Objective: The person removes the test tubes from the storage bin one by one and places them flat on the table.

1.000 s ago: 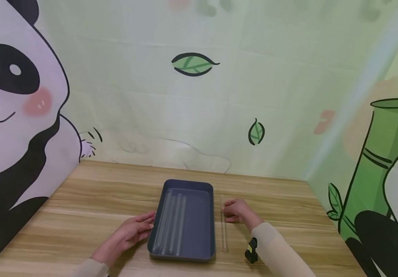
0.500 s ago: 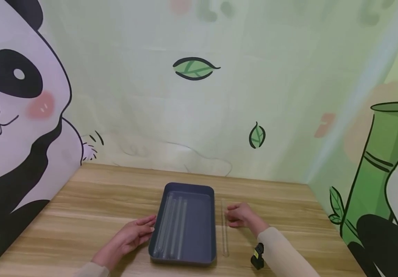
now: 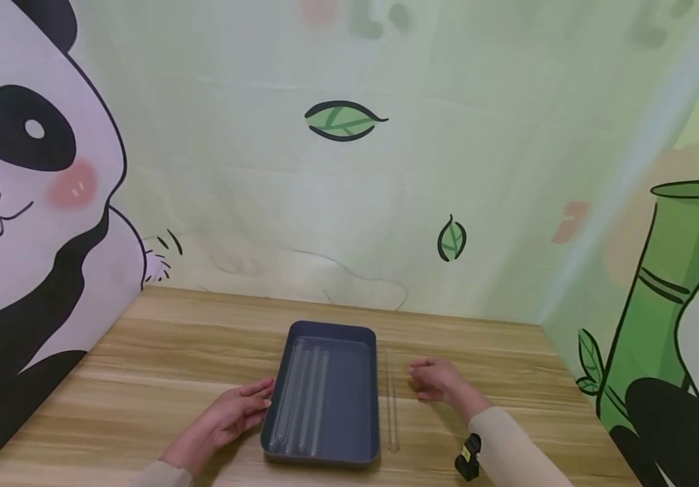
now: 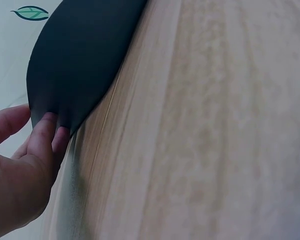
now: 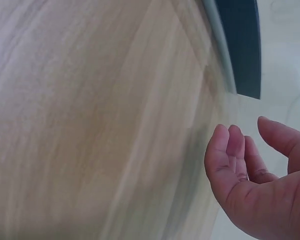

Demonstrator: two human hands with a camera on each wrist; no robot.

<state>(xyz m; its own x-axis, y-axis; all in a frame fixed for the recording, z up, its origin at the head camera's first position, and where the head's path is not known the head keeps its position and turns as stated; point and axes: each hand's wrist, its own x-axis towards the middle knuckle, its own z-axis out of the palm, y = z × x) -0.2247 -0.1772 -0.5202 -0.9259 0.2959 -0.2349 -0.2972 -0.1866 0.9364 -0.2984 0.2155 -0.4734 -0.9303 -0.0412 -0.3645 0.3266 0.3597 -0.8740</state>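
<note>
A: Noted for left grip [image 3: 236,412]?

B: Released; straight-fingered, touching the outer left wall of the dark blue tray [image 3: 349,399]. Confirmed at the tray's side in the left wrist view.

A: And for right grip [image 3: 437,380]?

B: Released too; loosely bent, well to the right of the tray. Set apart from the loose tube [image 3: 393,409]. On contact with the bench [image 3: 203,352], cannot tell.

A: Position of the loose tube?

B: Lying on the wood-grain bench, just right of the tray, between tray and right grip. Clear, slender; running near to far, roughly parallel to the tray's right wall.

A: Contents of tray?

B: Several clear tubes [image 3: 305,402], laid lengthwise, side by side, in the left half.

A: Worn on the right arm?

B: Pale sleeve [image 3: 516,439]; small black device [image 3: 468,457] by the cuff, with yellow patch.

A: Beyond the bench?

B: Printed backdrop [image 3: 386,176], with large panda [image 3: 97,142] left, bamboo [image 3: 666,311] right.
</note>
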